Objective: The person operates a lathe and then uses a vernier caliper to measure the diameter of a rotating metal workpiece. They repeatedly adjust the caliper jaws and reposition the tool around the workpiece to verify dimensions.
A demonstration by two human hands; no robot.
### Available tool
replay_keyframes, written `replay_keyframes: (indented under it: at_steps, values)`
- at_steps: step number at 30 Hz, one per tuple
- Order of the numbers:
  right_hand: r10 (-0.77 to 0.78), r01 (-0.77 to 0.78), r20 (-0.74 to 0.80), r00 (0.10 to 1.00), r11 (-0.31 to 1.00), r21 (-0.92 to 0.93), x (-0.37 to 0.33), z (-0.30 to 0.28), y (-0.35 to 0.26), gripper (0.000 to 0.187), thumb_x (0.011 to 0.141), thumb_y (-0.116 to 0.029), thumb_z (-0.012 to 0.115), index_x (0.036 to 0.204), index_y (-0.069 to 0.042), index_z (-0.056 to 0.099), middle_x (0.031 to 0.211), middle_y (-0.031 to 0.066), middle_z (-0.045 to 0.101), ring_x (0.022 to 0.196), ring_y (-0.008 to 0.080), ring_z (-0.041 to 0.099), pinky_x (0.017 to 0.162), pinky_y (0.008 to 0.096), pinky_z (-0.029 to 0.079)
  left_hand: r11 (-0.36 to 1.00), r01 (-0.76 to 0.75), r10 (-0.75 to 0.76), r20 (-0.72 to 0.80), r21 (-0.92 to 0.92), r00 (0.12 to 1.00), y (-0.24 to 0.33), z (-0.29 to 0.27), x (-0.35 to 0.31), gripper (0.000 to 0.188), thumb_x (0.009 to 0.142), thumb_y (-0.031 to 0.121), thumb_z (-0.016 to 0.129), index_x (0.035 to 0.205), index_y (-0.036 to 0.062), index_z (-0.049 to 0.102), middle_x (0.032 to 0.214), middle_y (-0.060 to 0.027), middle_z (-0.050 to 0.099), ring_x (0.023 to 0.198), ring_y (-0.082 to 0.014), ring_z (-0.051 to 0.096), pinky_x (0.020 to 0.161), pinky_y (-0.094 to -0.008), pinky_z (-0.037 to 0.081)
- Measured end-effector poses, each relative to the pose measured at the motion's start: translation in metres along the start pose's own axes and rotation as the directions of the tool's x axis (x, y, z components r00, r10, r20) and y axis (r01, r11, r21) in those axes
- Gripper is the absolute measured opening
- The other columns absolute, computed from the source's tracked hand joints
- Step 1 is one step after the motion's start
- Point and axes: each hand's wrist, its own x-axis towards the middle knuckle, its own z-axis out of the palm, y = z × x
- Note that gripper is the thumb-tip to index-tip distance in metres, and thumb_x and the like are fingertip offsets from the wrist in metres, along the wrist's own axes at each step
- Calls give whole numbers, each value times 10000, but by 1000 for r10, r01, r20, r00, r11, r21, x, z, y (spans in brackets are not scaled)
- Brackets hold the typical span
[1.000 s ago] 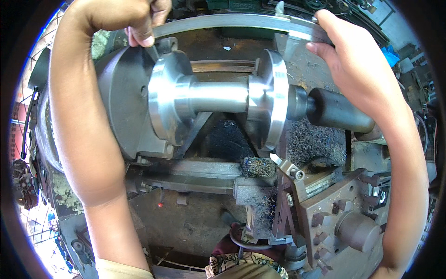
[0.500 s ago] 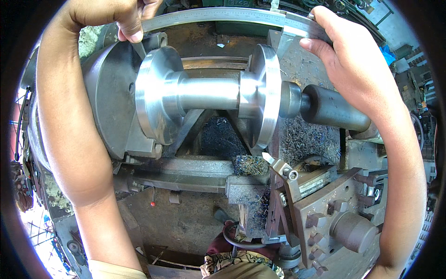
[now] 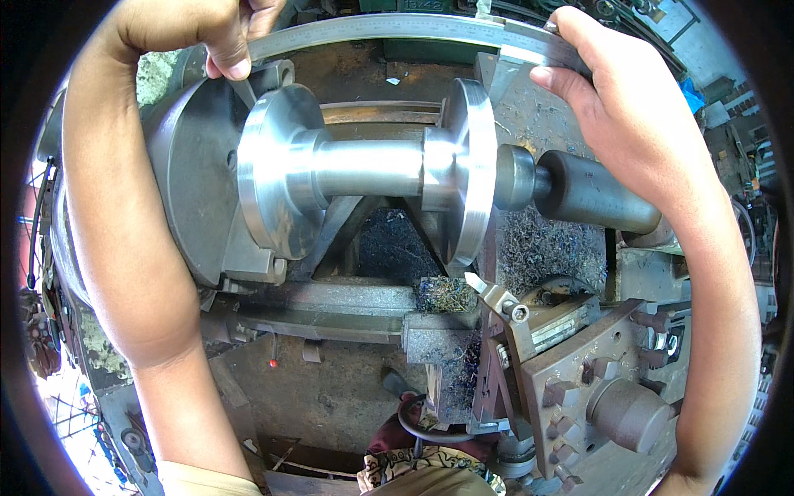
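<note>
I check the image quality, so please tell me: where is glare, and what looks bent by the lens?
Head view: white glare on the metal spool, the lower left edge washed out; same head view: the caliper bows toward the upper rim.

The bare left hand (image 3: 186, 25), partly cut off by the upper edge, bends sharply at its wrist (image 3: 124, 37); the left thumb (image 3: 237, 66) points down, pinching with the curled fingers (image 3: 266, 18). Below that hand hangs the bare left arm (image 3: 132, 207). Well to its right, the bare right hand (image 3: 616, 91) grips, right thumb (image 3: 556, 79) under index finger (image 3: 569, 23), the bare right arm (image 3: 724, 289) curving below.
</note>
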Motion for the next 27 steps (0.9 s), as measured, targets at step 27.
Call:
replay_keyframes:
  at_steps: [27]
  values:
    - [-51,57,-48,998,990,131,-1,3,17,177,918,-54,668,908,29,511,737,264,659,753,475,680,651,503,538,963,-186,124,-292,-193,948,-47,19,15,437,485,-82,846,814,13,575,729,-46,601,620,-151,634,571,-303,540]
